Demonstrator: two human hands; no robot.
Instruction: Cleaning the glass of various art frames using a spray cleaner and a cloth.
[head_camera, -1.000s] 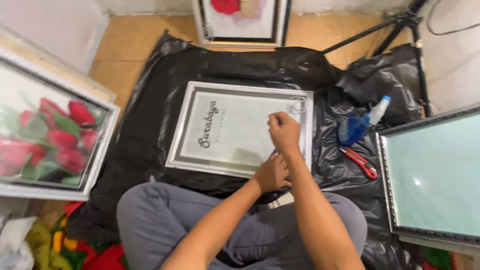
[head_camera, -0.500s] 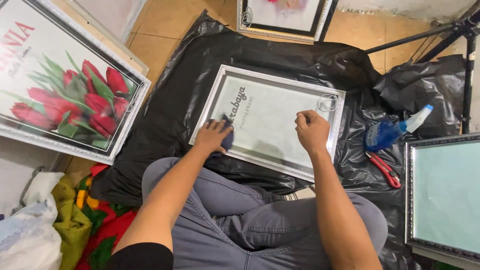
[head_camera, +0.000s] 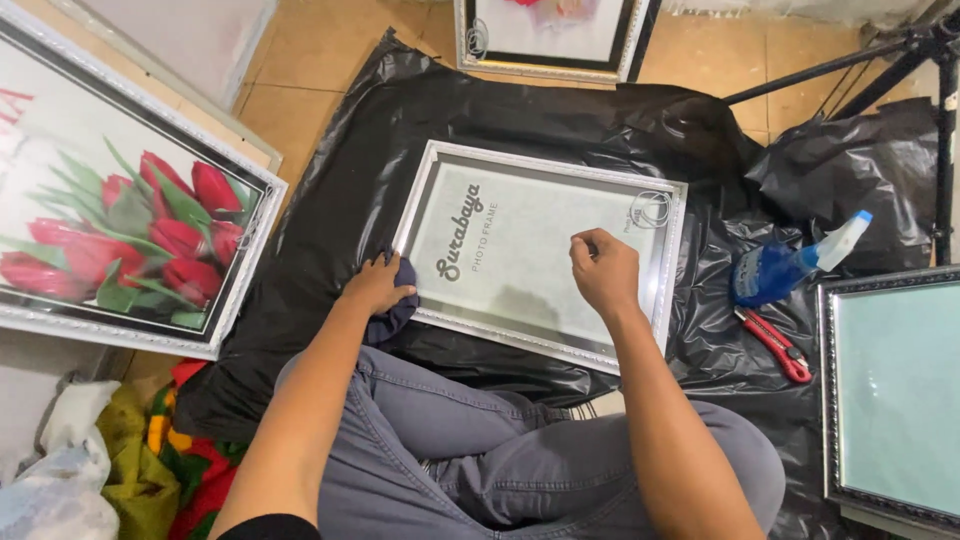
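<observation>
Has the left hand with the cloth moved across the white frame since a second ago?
Yes. The left hand went from beside the right hand to the white frame's left edge, still pressing the dark cloth.

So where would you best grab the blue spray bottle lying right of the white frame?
Grip the blue spray bottle around its blue body, coming down from above. It lies on its side on the black plastic sheet with its white nozzle pointing up-right, so the body is the widest bare part. The right hand is nearest; keep clear of the red utility knife just below.

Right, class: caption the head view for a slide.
Left hand presses dark cloth on white photo frame; right hand rests on it.
</observation>
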